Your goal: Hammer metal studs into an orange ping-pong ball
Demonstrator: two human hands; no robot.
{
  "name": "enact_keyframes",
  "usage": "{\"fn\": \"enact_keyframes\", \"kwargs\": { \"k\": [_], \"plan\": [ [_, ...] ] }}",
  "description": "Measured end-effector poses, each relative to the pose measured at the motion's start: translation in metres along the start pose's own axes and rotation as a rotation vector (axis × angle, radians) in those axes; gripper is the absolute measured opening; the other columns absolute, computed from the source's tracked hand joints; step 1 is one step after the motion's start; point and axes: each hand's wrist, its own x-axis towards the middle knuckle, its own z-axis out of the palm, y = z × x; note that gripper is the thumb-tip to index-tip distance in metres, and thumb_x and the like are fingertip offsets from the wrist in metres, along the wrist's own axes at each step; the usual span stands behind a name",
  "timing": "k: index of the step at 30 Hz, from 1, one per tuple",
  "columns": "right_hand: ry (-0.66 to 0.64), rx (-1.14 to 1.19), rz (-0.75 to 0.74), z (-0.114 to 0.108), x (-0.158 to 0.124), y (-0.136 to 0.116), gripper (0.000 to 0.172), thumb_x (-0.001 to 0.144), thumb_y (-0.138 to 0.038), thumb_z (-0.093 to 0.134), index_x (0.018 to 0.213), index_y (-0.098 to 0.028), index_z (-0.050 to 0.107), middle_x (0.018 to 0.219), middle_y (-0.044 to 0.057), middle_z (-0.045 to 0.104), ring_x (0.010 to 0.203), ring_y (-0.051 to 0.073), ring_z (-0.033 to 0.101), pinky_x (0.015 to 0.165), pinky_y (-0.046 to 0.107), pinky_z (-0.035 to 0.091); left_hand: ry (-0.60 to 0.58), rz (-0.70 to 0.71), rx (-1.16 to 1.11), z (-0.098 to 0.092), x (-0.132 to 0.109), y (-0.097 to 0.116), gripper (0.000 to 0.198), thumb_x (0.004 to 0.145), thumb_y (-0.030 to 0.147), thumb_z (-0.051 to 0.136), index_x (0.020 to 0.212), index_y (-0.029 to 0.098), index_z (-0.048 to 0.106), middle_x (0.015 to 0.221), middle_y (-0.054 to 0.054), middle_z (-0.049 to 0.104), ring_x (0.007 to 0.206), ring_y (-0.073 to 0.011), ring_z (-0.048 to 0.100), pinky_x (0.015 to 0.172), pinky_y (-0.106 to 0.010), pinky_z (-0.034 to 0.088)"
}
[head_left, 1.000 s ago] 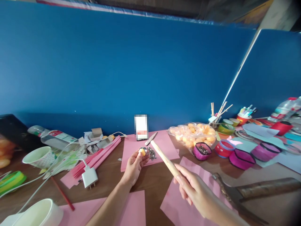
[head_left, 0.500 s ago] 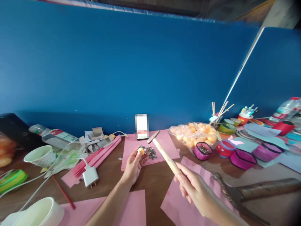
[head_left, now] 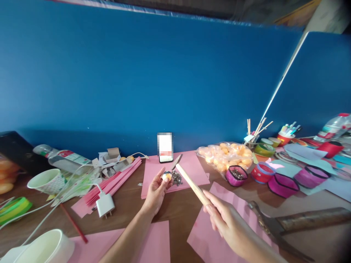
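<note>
My left hand (head_left: 157, 191) is closed around a small orange ball (head_left: 166, 176), with shiny silver pieces along its upper side. My right hand (head_left: 223, 217) grips the pale wooden handle of a hammer (head_left: 193, 186). Its narrow grey head is just beyond the ball and does not appear to touch it. Beside my left fingertips lies a pile of small shiny metal pieces (head_left: 177, 178), too small to name surely. The pile rests on a pink paper sheet (head_left: 197, 170), and a phone (head_left: 165, 148) stands upright at its back.
A clear bag of orange balls (head_left: 226, 155) lies right of centre, near a purple container (head_left: 236, 176) of metal pieces. A larger hammer (head_left: 309, 221) lies at right. At left are a white charger (head_left: 105, 205) with cables, a paper cup (head_left: 48, 182) and bottles. A blue partition (head_left: 137, 80) rises behind.
The ball has turned in my left fingers, showing more of its pale orange side. The hammer's head end has shifted slightly left and down towards the ball.
</note>
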Motion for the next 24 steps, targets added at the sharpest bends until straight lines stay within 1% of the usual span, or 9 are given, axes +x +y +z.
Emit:
{"fn": "enact_keyframes", "kwargs": {
  "k": [2,4,6,7,11,14,16,20,24],
  "plan": [
    [0.046,-0.05,-0.077,0.0,-0.001,0.001,0.042,0.09,-0.039,0.032,0.126,-0.021,0.045,0.075,0.005,0.063,0.054,0.013,0.057,0.056,0.026,0.052,0.016,0.009,0.002,-0.001,0.002,-0.002,0.049,0.069,0.026,0.068,0.116,0.022,0.053,0.091,-0.002,0.063,0.083,-0.0128,0.06,0.083,-0.03,0.045],
    [0.046,-0.094,-0.159,-0.001,-0.001,0.0,0.04,0.089,-0.035,0.035,0.125,-0.021,0.047,0.089,0.009,0.066,0.067,0.017,0.062,0.066,0.028,0.053,0.038,0.005,0.015,-0.002,0.003,-0.003,0.038,0.067,0.026,0.07,0.102,0.018,0.059,0.091,-0.004,0.063,0.083,-0.0138,0.06,0.08,-0.03,0.045],
    [0.032,-0.124,-0.218,-0.003,0.0,-0.005,0.037,0.089,-0.03,0.036,0.122,-0.022,0.049,0.101,0.009,0.065,0.083,0.019,0.063,0.075,0.029,0.053,0.046,-0.003,0.04,-0.002,0.003,-0.004,0.03,0.066,0.026,0.07,0.093,0.016,0.061,0.089,-0.004,0.063,0.082,-0.0141,0.059,0.079,-0.029,0.045],
    [0.019,-0.132,-0.23,-0.005,0.0,-0.008,0.035,0.089,-0.027,0.035,0.12,-0.022,0.05,0.103,0.009,0.064,0.087,0.02,0.063,0.076,0.029,0.052,0.046,-0.002,0.054,-0.001,0.003,-0.003,0.029,0.066,0.027,0.07,0.092,0.016,0.062,0.089,-0.004,0.063,0.082,-0.014,0.059,0.078,-0.028,0.045],
    [-0.005,-0.155,-0.231,-0.008,-0.001,-0.014,0.034,0.089,-0.022,0.033,0.119,-0.023,0.05,0.093,0.007,0.067,0.081,0.019,0.064,0.069,0.028,0.054,0.041,0.013,0.092,0.0,0.003,-0.002,0.03,0.068,0.027,0.069,0.094,0.016,0.063,0.089,-0.004,0.063,0.079,-0.0125,0.058,0.075,-0.026,0.044],
    [0.034,-0.187,-0.261,-0.006,-0.003,-0.01,0.036,0.088,-0.025,0.038,0.122,-0.022,0.049,0.106,0.008,0.064,0.096,0.022,0.061,0.081,0.033,0.052,0.058,0.007,0.093,0.0,0.002,-0.001,0.034,0.066,0.027,0.07,0.096,0.015,0.063,0.087,-0.004,0.064,0.078,-0.0132,0.058,0.076,-0.027,0.044],
    [0.027,-0.183,-0.261,-0.005,-0.003,-0.008,0.037,0.088,-0.025,0.038,0.123,-0.022,0.048,0.111,0.008,0.062,0.099,0.022,0.06,0.085,0.034,0.05,0.064,0.007,0.088,0.001,0.002,0.0,0.037,0.065,0.027,0.07,0.1,0.015,0.062,0.089,-0.005,0.064,0.08,-0.0145,0.059,0.078,-0.028,0.045],
    [0.004,-0.138,-0.23,-0.006,-0.003,-0.008,0.038,0.088,-0.024,0.037,0.125,-0.022,0.045,0.106,0.009,0.064,0.09,0.02,0.063,0.078,0.031,0.054,0.022,0.002,0.055,0.002,0.001,0.0,0.044,0.07,0.027,0.067,0.111,0.019,0.057,0.1,-0.005,0.063,0.088,-0.0155,0.059,0.085,-0.031,0.044],
    [0.02,-0.132,-0.233,-0.007,-0.004,-0.011,0.037,0.087,-0.023,0.038,0.123,-0.023,0.047,0.109,0.009,0.063,0.093,0.021,0.062,0.079,0.032,0.053,0.042,-0.012,0.02,0.001,0.001,-0.003,0.053,0.067,0.027,0.069,0.117,0.021,0.054,0.102,-0.005,0.064,0.088,-0.0162,0.061,0.087,-0.033,0.045]
  ]
}}
